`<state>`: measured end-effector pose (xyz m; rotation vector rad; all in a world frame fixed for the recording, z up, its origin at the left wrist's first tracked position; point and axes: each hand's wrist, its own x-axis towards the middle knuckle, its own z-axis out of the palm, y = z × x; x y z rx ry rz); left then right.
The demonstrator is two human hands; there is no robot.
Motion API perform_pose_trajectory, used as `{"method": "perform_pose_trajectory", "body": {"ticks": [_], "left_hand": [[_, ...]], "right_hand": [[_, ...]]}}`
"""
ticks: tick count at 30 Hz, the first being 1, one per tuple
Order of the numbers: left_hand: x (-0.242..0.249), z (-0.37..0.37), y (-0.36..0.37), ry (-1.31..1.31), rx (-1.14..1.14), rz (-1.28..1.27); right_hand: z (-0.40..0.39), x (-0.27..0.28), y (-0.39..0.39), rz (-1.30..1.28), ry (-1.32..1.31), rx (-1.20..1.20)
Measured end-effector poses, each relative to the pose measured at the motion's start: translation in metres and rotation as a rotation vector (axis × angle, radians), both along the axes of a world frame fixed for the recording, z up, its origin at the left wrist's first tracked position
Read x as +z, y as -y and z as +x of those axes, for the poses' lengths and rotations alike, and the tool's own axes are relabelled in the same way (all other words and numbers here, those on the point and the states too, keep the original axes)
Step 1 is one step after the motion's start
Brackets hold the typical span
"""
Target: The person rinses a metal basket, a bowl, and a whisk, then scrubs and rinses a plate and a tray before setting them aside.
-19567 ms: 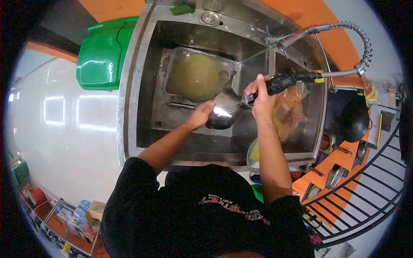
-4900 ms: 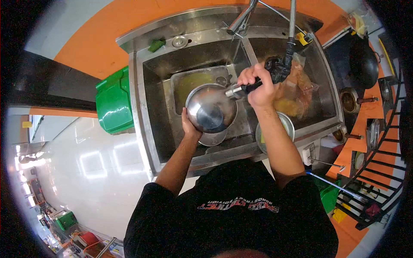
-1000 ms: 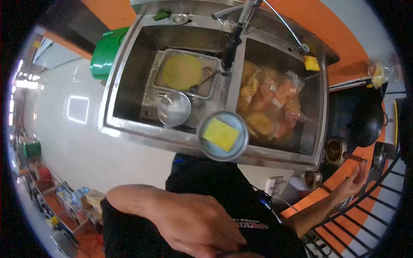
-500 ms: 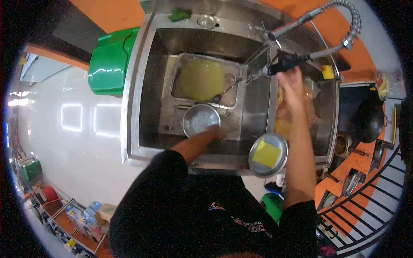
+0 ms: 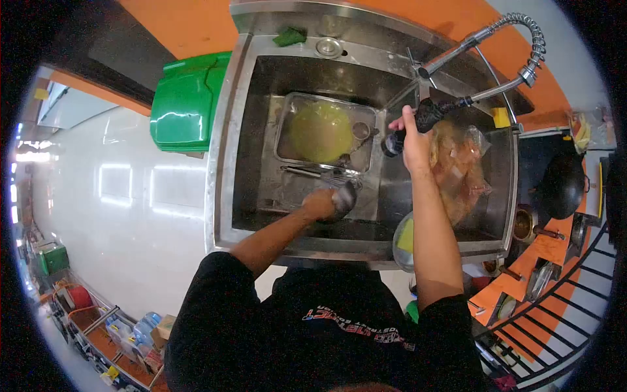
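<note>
My left hand (image 5: 319, 205) is closed on the metal bowl (image 5: 344, 199), which is tilted up nearly on edge over the left basin. My right hand (image 5: 415, 145) grips the black spray head (image 5: 428, 115) of the tap, thumb pointing up. No clear water stream shows from it. Beyond my left hand, a whisk (image 5: 310, 172) lies along the near side of a rectangular metal tray (image 5: 282, 134). Yellowish liquid (image 5: 320, 130) fills part of that tray, with a small round cup (image 5: 360, 130) at its right side. Below my right forearm is a round metal dish (image 5: 400, 258) with a yellow sponge (image 5: 406, 236).
The right basin holds plastic bags of orange-pink food (image 5: 457, 160). A green scrub pad (image 5: 290, 36) and a drain strainer (image 5: 328, 47) sit on the back ledge. A green bin (image 5: 189, 104) stands left of the sink. A black wok (image 5: 563, 186) is at far right.
My left hand has lifted the bowl off the basin floor, moved it right and tilted it. The water stream from the spray head is no longer visible. My right hand has shifted slightly left and down.
</note>
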<state>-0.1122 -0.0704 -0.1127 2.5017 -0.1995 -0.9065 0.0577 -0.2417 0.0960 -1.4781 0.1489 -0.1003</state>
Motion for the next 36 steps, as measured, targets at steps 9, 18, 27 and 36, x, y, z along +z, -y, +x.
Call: {"method": "perform_pose_trajectory", "body": {"ticks": [9,18,27,36], "left_hand": [[0.073,0.035,-0.028,0.138,0.782,-0.986],[0.098,0.057,-0.019,-0.036,1.136,-1.289],[0.081,0.059,-0.04,-0.251,1.349,-1.769],[0.097,0.056,-0.044,-0.462,1.3,-2.057]], "right_hand": [[-0.049,0.051,-0.054,0.264,0.018,0.236],[-0.032,0.072,-0.063,0.136,0.357,-0.096],[-0.028,0.078,-0.052,0.305,0.291,0.088],[-0.031,0.083,-0.056,0.326,0.244,0.023]]}}
